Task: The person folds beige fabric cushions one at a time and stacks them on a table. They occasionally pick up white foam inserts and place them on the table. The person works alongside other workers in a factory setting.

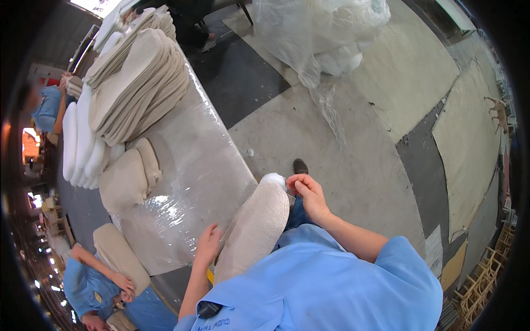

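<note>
A long beige fabric cushion (256,220) leans against my body at the table's corner, one end pointing away from me. White padding (274,179) pokes out at its far rounded end. My right hand (309,198) is at that end, fingers curled and drawn together against the padding's right side; what they pinch is too small to make out. My left hand (207,243) is beside the cushion's left edge, over the table's near edge, with its fingers loosely stretched and nothing seen in them.
On the plastic-covered table (193,165) lie a tall pile of beige covers (141,88), white pads (83,138) and beige cushions (124,179). One co-worker (91,287) handles a cushion (121,256) at lower left; another (48,107) stands farther off. A clear plastic bag (326,33) sits on the floor ahead.
</note>
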`<state>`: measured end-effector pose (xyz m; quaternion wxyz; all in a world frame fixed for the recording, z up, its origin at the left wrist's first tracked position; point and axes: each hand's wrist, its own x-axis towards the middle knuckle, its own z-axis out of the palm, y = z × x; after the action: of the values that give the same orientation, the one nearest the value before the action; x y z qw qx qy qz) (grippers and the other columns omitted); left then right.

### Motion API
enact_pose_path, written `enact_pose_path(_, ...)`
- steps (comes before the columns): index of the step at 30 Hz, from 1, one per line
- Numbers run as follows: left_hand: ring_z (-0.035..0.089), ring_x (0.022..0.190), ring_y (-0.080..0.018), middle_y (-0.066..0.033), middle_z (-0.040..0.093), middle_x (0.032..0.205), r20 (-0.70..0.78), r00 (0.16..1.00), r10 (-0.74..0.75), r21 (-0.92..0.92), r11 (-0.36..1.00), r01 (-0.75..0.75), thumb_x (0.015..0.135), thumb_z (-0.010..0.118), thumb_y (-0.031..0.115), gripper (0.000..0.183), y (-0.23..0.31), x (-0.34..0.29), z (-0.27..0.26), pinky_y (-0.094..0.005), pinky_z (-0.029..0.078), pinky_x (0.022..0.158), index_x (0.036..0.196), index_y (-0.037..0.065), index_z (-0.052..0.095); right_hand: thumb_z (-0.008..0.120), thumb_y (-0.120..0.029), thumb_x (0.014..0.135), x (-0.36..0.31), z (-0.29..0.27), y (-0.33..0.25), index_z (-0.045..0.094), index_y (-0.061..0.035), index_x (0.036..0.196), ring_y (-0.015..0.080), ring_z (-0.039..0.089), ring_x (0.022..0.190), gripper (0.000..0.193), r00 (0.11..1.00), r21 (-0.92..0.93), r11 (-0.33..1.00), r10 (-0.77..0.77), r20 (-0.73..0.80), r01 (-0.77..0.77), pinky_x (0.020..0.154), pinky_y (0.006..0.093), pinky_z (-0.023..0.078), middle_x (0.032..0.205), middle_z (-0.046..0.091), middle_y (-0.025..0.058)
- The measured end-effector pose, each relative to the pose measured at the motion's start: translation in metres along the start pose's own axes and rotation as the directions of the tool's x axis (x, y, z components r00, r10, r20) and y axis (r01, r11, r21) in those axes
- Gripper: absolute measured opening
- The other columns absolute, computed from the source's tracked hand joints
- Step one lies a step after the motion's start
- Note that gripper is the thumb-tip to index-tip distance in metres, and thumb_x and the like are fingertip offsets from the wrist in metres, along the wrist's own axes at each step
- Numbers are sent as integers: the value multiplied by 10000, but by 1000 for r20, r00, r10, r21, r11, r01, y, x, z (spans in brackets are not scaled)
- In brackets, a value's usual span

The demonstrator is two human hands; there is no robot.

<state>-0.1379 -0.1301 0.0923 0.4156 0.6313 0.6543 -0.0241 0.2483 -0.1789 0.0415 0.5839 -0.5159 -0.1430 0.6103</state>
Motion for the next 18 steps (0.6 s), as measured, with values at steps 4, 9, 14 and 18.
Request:
enact_pose_path(4,676,1173,-204,-118,751,1271,245,968,55,-258,966,11,1105,586,273,386,69,75,37,-345,504,1046,1360,2,686,597,-144,1098,0,-4,-6,723,-27,1199,109,638,1015,199,999,-25,1000,-3,51,4,929,296,512,1081,714,9)
enact_pose_path(9,671,997,-154,-83,765,1102,477,878,32,-273,955,114,1086,626,252,304,86,102,63,-308,525,913,1235,16,746,630,-123,1082,26,3,-35,749,5,1175,106,647,980,198,981,-411,909,6,195,76,894,288,527,1062,735,34)
enact_pose_path(14,615,855,-130,-36,709,932,99,987,128,-243,965,-100,1017,732,241,214,100,88,80,-313,516,765,1082,37,728,655,-133,1070,80,21,-63,760,-6,1169,110,653,834,193,896,-662,750,303,325,-14,781,295,543,953,739,16)
enact_pose_path(18,632,821,-241,-98,676,878,79,990,118,-208,973,-100,945,797,295,298,104,78,76,-393,523,779,1039,27,706,690,-172,1014,95,31,-73,770,-28,1141,160,697,858,208,823,-819,572,441,358,50,810,339,559,929,766,81)
